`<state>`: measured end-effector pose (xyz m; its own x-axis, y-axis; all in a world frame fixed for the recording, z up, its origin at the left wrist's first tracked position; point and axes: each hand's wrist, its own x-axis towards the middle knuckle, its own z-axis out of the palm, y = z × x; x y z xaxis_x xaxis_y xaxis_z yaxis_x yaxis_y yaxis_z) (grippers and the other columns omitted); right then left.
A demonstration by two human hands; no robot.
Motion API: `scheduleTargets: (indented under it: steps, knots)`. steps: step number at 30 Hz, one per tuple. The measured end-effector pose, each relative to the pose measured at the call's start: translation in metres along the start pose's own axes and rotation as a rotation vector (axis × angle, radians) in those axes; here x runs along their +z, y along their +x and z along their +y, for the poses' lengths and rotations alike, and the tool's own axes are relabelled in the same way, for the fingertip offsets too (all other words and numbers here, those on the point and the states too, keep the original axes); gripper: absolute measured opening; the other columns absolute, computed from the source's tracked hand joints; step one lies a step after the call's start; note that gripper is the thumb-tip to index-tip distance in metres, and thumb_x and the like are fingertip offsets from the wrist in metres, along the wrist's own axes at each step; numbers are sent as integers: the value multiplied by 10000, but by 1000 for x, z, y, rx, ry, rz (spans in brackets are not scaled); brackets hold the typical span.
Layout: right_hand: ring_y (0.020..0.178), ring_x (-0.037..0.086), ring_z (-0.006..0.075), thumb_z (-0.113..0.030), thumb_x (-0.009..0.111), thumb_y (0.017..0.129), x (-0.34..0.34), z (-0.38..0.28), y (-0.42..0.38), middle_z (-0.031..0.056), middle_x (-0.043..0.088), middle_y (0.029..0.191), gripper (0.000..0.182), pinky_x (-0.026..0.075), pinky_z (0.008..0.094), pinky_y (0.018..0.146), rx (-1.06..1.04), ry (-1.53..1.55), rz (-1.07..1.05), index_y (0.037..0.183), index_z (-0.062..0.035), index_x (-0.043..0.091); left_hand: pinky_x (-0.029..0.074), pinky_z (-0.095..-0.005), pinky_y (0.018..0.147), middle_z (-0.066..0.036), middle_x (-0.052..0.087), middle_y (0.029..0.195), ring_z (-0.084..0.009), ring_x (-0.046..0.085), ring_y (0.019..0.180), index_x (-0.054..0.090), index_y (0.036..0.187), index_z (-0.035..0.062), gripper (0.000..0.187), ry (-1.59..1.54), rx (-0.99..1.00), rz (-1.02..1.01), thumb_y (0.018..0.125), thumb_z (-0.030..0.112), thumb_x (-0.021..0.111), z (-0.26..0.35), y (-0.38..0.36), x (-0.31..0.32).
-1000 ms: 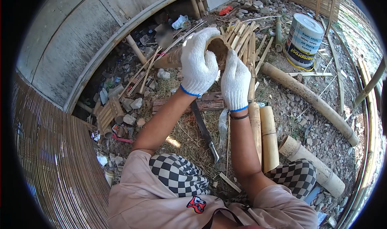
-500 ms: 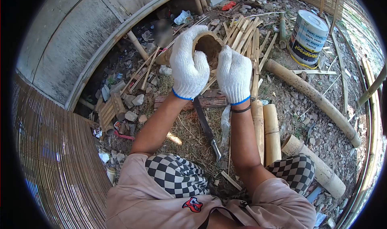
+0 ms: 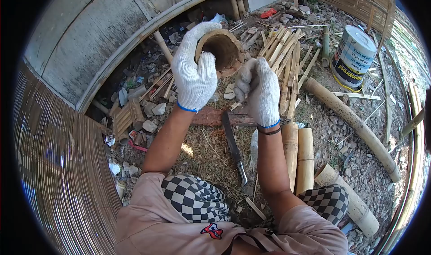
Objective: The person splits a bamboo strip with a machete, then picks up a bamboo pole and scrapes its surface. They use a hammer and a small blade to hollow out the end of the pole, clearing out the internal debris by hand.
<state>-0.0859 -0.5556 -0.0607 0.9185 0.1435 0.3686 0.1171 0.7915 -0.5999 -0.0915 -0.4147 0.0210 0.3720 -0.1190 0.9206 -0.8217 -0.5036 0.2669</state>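
My left hand (image 3: 193, 73), in a white knit glove, grips a short, wide bamboo tube (image 3: 233, 42) by its near rim, the thumb inside the opening. The tube is tilted so its hollow end faces me. Apart from the tube, to its lower right, is my gloved right hand (image 3: 260, 89). Its fingers are curled in, with greyish fingertips; anything inside them is hidden. Below and between the hands lies a machete (image 3: 232, 140) with a dark blade and a shiny handle end. The blade's tip rests across a reddish wooden block (image 3: 206, 117).
Split bamboo strips (image 3: 283, 48) are piled beyond my right hand. Bamboo poles (image 3: 350, 118) and cut lengths (image 3: 305, 158) lie on the right, near a paint bucket (image 3: 354, 57). A bamboo-slat screen (image 3: 63, 161) and a panel wall (image 3: 94, 35) border the left. Rubble covers the ground.
My right hand has come away from the tube's rim and moved slightly down, its fingers now curled. My left hand still holds the tube, now farther left in view.
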Motion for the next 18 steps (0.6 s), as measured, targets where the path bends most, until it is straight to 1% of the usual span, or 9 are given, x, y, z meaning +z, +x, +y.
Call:
scheduleTargets:
  steps: [1,3,4,7,8,11,12,15,18]
  knots:
    - [533,408,136,-532,444,1125,-13,0,1,-5,445,638,526,349,296,469,19,-69,7,852,-91,531,520,-379,1076,-142,726,1247,-249,700,1174,674,1275,-15,481,-6,-1,4,848,-85,464,-1,0,-2]
    - [570,560,131,-460,548,1110,-45,-6,-1,15,591,738,453,443,290,481,104,-462,-141,949,-46,633,521,-382,1073,-140,725,1244,-249,700,1167,675,1277,-14,481,35,4,23,848,-86,468,-2,0,-10]
    - [628,615,136,-464,636,1060,-42,-16,-1,33,631,766,448,511,305,577,195,-853,-156,987,-23,667,522,-384,1072,-139,724,1243,-249,700,1164,675,1278,-13,482,52,7,33,849,-87,470,-4,0,-12]
    - [676,625,125,-434,692,1023,-43,-17,-20,36,639,766,433,525,311,652,-148,-1500,-152,991,-2,697,510,-415,1120,-150,713,1267,-240,669,1224,644,1304,-56,489,47,7,63,853,-47,457,-4,-1,-16]
    - [716,636,113,-408,716,1011,-43,-24,-20,43,675,811,415,524,295,667,-58,-1425,-82,1059,4,722,507,-419,1123,-148,714,1263,-239,668,1222,647,1300,-56,487,43,19,78,852,-47,457,-4,-1,-14]
    - [732,647,108,-396,698,1024,-16,-51,-24,45,699,869,421,522,291,671,64,-910,-3,1157,4,712,497,-427,1132,-144,713,1259,-239,668,1216,653,1289,-54,486,71,61,90,844,-51,456,-3,-4,-10]
    - [731,661,106,-379,655,1060,-7,-55,-26,42,696,855,406,524,281,669,61,-821,-4,1187,4,700,494,-426,1134,-143,712,1262,-240,670,1214,655,1284,-54,489,112,89,68,838,-53,454,-3,-3,-9]
    - [740,661,123,-460,562,1108,2,-49,-28,46,724,930,472,504,260,671,29,-674,-46,1142,-8,694,488,-420,1133,-143,710,1265,-244,675,1209,662,1273,-49,502,108,82,49,819,-59,448,0,-6,-1]
    - [657,652,122,-500,514,1123,11,-39,-29,60,708,826,521,489,261,550,-11,-616,14,1084,-8,683,514,-425,1081,-168,707,1235,-310,688,1171,669,1268,-29,500,107,95,43,808,-73,478,-1,-7,5]
